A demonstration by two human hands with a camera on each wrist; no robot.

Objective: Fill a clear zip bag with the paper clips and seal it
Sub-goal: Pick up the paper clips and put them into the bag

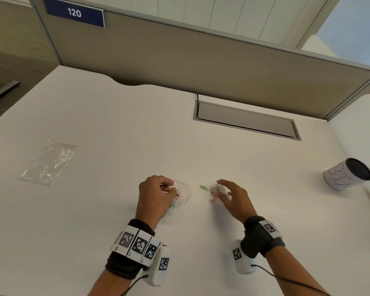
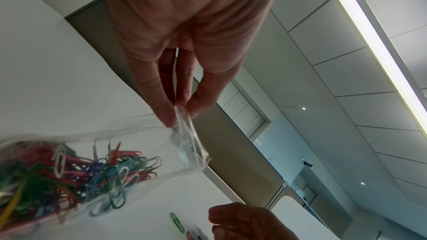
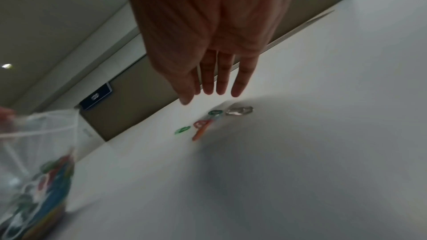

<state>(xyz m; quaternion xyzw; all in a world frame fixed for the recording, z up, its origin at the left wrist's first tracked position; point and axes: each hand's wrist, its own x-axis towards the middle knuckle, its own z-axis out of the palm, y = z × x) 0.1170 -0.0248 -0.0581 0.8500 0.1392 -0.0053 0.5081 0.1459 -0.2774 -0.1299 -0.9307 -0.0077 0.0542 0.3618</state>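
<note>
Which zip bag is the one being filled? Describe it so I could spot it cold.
On the white desk, look near the front edge at the left hand. It pinches the rim of the clear zip bag stuffed with coloured paper clips; the spare bag far left lies flat.

— What's worn on the arms?
— Bare forearms; a black band on each wrist. The left band (image 1: 135,246) carries a strip of white tags with black square codes.
— And the right band (image 1: 263,233)?
— One such tag on top. A white coded pod (image 1: 241,258) with a thin black cable hangs under each wrist.
</note>
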